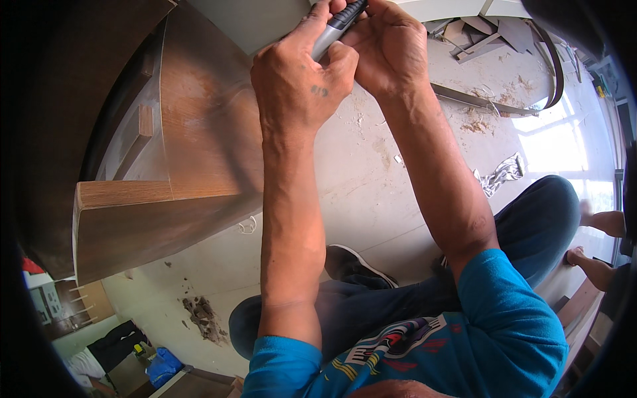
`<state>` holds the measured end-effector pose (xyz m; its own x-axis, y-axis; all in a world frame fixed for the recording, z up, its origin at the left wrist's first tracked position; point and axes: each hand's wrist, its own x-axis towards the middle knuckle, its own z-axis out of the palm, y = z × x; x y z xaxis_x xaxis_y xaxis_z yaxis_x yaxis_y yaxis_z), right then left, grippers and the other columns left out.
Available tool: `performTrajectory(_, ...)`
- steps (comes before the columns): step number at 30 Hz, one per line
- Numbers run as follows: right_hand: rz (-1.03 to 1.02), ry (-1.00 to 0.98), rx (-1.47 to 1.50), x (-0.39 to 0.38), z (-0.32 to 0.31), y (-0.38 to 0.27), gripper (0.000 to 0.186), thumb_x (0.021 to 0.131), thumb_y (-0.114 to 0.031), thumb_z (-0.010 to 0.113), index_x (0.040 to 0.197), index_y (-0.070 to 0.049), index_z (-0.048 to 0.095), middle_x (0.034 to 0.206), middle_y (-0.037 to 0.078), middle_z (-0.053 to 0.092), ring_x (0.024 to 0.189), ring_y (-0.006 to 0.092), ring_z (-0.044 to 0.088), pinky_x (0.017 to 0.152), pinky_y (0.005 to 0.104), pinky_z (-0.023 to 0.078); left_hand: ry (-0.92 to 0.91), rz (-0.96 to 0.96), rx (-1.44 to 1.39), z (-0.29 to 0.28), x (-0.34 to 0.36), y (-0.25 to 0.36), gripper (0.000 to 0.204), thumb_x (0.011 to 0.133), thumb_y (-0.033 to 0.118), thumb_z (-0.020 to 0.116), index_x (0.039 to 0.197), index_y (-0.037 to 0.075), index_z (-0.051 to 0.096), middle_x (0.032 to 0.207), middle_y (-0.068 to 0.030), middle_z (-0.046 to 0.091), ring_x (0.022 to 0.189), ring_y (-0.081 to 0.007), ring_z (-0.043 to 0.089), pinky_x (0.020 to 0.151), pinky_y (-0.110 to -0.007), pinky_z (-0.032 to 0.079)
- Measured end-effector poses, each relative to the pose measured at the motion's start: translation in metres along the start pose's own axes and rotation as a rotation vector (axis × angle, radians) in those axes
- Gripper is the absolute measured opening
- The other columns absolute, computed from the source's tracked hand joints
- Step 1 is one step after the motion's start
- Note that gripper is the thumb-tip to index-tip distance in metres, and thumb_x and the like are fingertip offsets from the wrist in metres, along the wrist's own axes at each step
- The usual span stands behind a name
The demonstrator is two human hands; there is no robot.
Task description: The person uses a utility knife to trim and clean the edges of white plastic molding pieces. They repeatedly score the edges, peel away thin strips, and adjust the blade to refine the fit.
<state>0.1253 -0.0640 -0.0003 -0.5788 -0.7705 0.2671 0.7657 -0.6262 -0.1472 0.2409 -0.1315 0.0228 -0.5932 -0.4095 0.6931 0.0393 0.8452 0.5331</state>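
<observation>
A slim hand tool (329, 38) with a grey body and a ribbed black end slants across the top edge of the head view; its far end is cut off, and its exact kind cannot be told. Around its grey body, my left hand (302, 83) is closed, thumb bent against it. Close on the other side, my right hand (393, 56) has its palm turned up and its fingers curled at the black end, partly out of view. Both forearms reach up above a brown wooden cabinet panel (206, 132) on the left and the pale tiled floor (358, 172).
A curved dark strip (491, 101) lies at the upper right, near a pile of board offcuts (491, 40). A striped cloth (502, 174) rests on the floor among shavings. Another person's bare feet (587, 242) show at the right. A blue bag (163, 367) is at lower left.
</observation>
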Motion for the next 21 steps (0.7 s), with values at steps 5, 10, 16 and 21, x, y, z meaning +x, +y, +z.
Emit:
performTrajectory(5,0.016,-0.013,0.007,-0.002,-0.001,0.000,0.022,0.112,-0.015,0.052,0.105,-0.001,0.067,0.096,0.010,0.074,0.095,0.0234,0.073,0.094,0.0385,0.061,-0.007,-0.043,-0.007,-0.003,-0.001,0.006,0.050,0.083,0.011,0.067,0.131,0.003,0.076,0.115,-0.0164,0.081,0.101,-0.0243,0.081,0.087,-0.035,0.064)
performTrajectory(10,0.001,0.060,0.006,-0.010,0.001,0.001,0.023,0.111,-0.016,0.053,0.106,0.000,0.069,0.097,0.011,0.075,0.097,0.0242,0.073,0.096,0.0396,0.060,0.013,0.028,0.006,-0.003,-0.003,0.004,0.050,0.082,0.011,0.067,0.130,0.002,0.076,0.116,-0.0167,0.081,0.101,-0.0228,0.081,0.089,-0.033,0.063)
performTrajectory(16,0.011,-0.068,-0.003,-0.024,-0.001,-0.007,0.025,0.112,-0.017,0.051,0.107,-0.001,0.069,0.102,0.011,0.074,0.102,0.0247,0.072,0.099,0.0401,0.058,-0.005,0.034,-0.037,-0.004,-0.005,0.015,0.050,0.081,0.010,0.066,0.129,0.002,0.077,0.116,-0.0162,0.081,0.101,-0.0238,0.081,0.089,-0.033,0.063)
performTrajectory(21,0.009,-0.035,0.027,-0.011,0.000,0.004,0.024,0.113,-0.016,0.048,0.110,-0.001,0.066,0.101,0.011,0.074,0.101,0.0250,0.072,0.100,0.0408,0.058,0.007,-0.031,0.017,-0.010,-0.004,0.009,0.050,0.082,0.013,0.066,0.129,0.003,0.077,0.115,-0.0172,0.081,0.101,-0.0248,0.081,0.089,-0.034,0.063)
